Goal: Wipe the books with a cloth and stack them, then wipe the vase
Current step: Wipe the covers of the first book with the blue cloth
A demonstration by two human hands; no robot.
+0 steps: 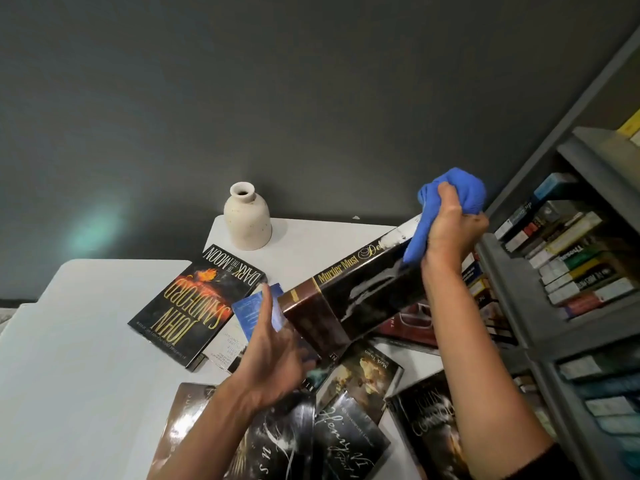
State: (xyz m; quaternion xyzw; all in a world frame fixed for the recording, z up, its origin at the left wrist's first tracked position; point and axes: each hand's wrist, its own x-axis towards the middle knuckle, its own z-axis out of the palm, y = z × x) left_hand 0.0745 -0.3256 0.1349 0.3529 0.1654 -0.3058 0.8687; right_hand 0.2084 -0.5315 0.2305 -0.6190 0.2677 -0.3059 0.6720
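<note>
Blue cloth (450,192) is bunched in the right hand (450,230), whose grip is clamped round it at the raised upper end of the large dark hardback (360,292). The hardback is held clear of the white worktop (86,341) and tilted, with its upper end towards the grey bookshelf (519,289) and its lower end borne by the left hand (273,348). The left grip is apart: the thumb is upright and the fingers are spread under the lower corner, so the book is cradled, not clamped. The right forearm is raised steeply and the wrist is bent.

Wiping of this book is judged to be the step in hand. The cloth should be drawn down the full length of the jacket in overlapping passes, with pressure met by the supporting hand so that the glossy jacket cannot slip. Spine and edges should be covered before stacking. Other books (197,299) lie scattered, unstacked, on the worktop. The pale vase (247,218) stands upright at the far edge, apart from them.
</note>
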